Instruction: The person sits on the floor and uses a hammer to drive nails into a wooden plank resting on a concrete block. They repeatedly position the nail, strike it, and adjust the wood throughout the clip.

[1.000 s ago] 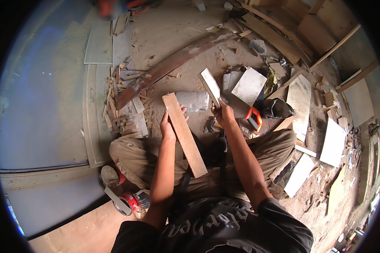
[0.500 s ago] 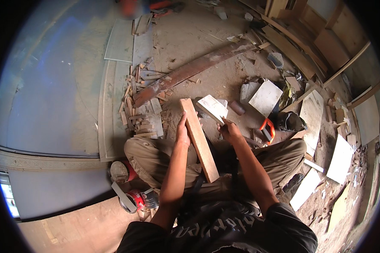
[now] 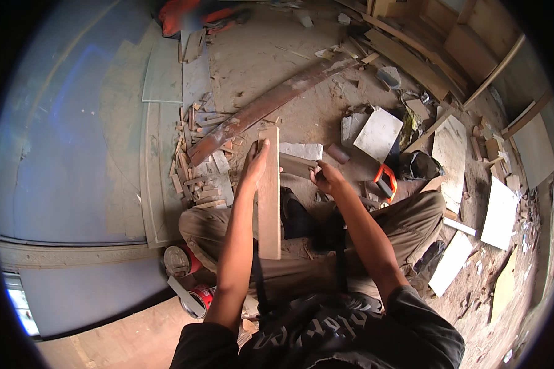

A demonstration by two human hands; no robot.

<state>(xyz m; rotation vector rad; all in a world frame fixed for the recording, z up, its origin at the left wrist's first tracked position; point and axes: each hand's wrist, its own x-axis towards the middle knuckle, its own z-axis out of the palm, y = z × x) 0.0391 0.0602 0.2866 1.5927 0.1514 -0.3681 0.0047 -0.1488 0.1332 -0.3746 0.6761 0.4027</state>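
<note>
My left hand (image 3: 254, 165) is closed round the upper part of a long wooden plank (image 3: 269, 206), which stands nearly straight up and down in the view over my lap. In my right hand (image 3: 328, 177) is a short flat board (image 3: 298, 163), gripped at its right end. This board shows a dull brownish side, and its left end reaches the plank's right edge; whether they touch I cannot tell. Beyond the short board lies a white block (image 3: 306, 150). A handsaw with an orange and black handle (image 3: 385, 182) rests beside my right knee.
A long reddish-brown beam (image 3: 258, 114) crosses the floor ahead. Small wood offcuts (image 3: 194, 178) are heaped on the left, near a large grey-blue panel (image 3: 74, 141). White boards (image 3: 378, 132) and a dark bucket (image 3: 420, 172) stand to the right. Cans (image 3: 200, 296) sit by my left knee.
The plank has turned from a slant to nearly upright in the view. My right hand has tilted the short board, so its white face is now hidden, and brought it against or near the plank.
</note>
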